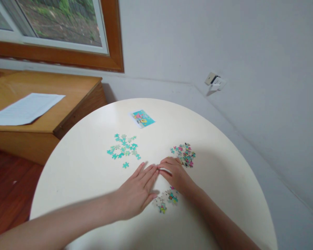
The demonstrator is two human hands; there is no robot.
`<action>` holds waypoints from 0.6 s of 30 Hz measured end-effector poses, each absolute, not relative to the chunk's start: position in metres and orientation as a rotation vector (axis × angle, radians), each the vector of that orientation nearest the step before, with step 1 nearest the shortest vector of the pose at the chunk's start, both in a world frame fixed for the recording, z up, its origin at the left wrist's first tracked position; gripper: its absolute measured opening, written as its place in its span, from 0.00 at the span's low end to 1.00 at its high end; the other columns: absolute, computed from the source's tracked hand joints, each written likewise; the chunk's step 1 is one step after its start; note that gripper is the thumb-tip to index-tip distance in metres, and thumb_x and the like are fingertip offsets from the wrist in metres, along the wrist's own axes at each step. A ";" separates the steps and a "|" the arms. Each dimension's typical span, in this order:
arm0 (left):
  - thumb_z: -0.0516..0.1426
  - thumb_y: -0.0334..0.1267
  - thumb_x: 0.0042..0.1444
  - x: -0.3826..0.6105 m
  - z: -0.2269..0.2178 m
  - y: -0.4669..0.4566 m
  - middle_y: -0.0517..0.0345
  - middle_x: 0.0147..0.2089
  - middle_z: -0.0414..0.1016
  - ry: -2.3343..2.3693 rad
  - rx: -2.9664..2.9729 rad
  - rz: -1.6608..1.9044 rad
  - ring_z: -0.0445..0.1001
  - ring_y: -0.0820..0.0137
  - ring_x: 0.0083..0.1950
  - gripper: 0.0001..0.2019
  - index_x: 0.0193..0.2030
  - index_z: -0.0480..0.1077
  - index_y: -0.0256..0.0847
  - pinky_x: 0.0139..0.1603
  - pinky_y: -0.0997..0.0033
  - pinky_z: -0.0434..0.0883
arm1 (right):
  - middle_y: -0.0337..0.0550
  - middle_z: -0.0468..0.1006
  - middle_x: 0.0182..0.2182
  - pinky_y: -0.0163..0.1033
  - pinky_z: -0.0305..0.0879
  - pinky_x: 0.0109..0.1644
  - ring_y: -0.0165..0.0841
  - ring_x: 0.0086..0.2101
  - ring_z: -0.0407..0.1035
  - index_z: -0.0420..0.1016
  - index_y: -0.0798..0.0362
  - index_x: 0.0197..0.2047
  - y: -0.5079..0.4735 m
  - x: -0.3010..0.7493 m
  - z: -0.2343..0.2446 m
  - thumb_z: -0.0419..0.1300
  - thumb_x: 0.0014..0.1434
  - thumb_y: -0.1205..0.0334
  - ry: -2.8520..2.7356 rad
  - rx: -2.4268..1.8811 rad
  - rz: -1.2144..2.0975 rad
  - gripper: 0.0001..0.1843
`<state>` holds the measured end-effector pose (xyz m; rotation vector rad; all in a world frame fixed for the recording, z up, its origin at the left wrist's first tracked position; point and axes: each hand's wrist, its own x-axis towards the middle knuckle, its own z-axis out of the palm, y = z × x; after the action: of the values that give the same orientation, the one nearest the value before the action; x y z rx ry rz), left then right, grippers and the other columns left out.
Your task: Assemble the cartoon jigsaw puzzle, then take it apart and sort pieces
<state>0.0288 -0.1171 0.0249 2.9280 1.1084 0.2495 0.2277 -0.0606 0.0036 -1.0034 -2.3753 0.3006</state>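
Observation:
My left hand (138,189) lies on the table with its fingers stretched out, the fingertips meeting those of my right hand. My right hand (176,173) is bent into a pinch, thumb and fingers close together; whatever it may hold is hidden. Beyond my right hand sits a pile of mixed-colour jigsaw pieces (187,154), partly covered by its knuckles. Between my wrists lies a smaller group of jigsaw pieces (173,197), some plain and pale, some printed. Turquoise jigsaw pieces (123,146) are spread past my left fingertips, with a single turquoise piece (125,165) nearer to them.
A cartoon picture card (142,118) lies toward the far side of the round white table (80,173). To the left stands a wooden desk (75,83) bearing a paper sheet (28,107). A wall with an outlet (215,81) rises behind and right.

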 end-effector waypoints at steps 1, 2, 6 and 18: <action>0.38 0.47 0.68 0.029 0.023 -0.116 0.39 0.67 0.55 1.090 2.920 0.242 0.53 0.58 0.69 0.28 0.66 0.52 0.27 0.68 0.52 0.46 | 0.42 0.77 0.32 0.41 0.59 0.43 0.34 0.36 0.70 0.75 0.52 0.36 -0.060 0.229 0.004 0.60 0.57 0.71 -2.377 -1.002 0.299 0.06; 0.38 0.48 0.67 0.029 0.022 -0.115 0.40 0.67 0.55 1.079 2.910 0.231 0.54 0.57 0.68 0.29 0.67 0.51 0.28 0.68 0.51 0.47 | 0.42 0.77 0.33 0.41 0.59 0.43 0.34 0.37 0.70 0.75 0.52 0.36 -0.060 0.230 0.006 0.60 0.57 0.71 -2.380 -1.005 0.308 0.06; 0.38 0.49 0.67 0.026 0.023 -0.112 0.43 0.66 0.58 1.150 2.895 0.186 0.55 0.54 0.67 0.29 0.67 0.51 0.31 0.67 0.47 0.48 | 0.41 0.78 0.31 0.41 0.59 0.44 0.33 0.36 0.71 0.75 0.53 0.33 -0.059 0.241 0.020 0.62 0.56 0.71 -2.433 -1.067 0.490 0.04; 0.42 0.55 0.63 0.020 0.019 -0.108 0.30 0.63 0.60 1.798 2.805 -0.055 0.57 0.47 0.66 0.33 0.62 0.62 0.28 0.65 0.39 0.46 | 0.40 0.78 0.32 0.42 0.56 0.51 0.35 0.39 0.69 0.79 0.51 0.34 -0.067 0.267 0.060 0.70 0.48 0.62 -2.711 -0.992 1.123 0.08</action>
<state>0.0197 -0.1084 0.0189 2.8045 1.7981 -0.0547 0.2670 -0.0667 0.0603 -0.9923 -2.7108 1.1229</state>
